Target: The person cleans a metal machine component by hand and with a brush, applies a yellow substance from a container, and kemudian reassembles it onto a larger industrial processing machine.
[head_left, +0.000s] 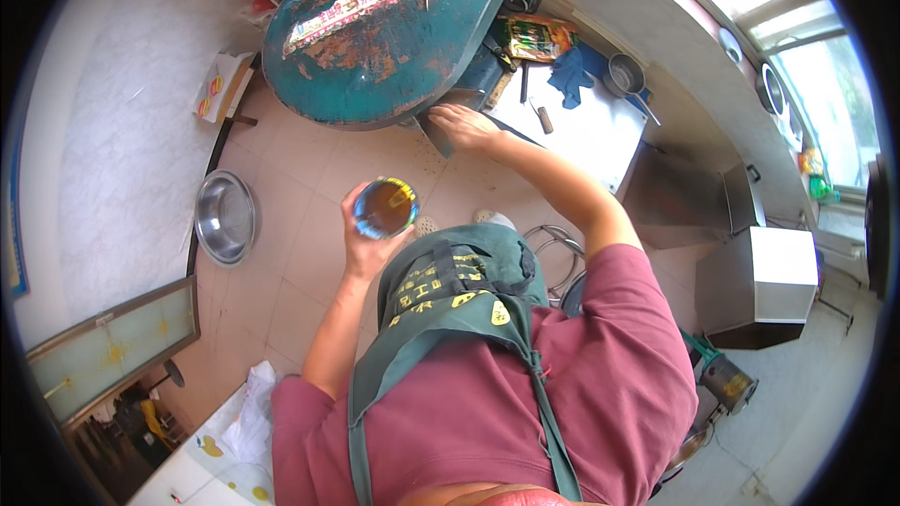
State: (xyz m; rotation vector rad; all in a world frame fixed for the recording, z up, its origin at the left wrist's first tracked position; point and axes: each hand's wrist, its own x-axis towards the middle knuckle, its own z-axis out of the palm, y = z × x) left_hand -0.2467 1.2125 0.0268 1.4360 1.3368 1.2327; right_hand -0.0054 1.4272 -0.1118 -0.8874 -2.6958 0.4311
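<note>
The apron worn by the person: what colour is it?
Dark green apron with yellow print, seen best in the head view.

The table [375, 33] at twelve o'clock is teal with rusty brown patches. The glass [384, 208] holds amber-brown liquid. The apron [450, 295] is dark green with yellow print over a maroon shirt [600, 375]. The bowl [225, 217] at nine o'clock is silver; the floor tiles [300, 178] are pale beige.

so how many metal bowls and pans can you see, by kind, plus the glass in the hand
steel bowl on the floor: 1
metal saucepan on the white table: 1
glass of amber liquid in the left hand: 1
total: 3
</note>
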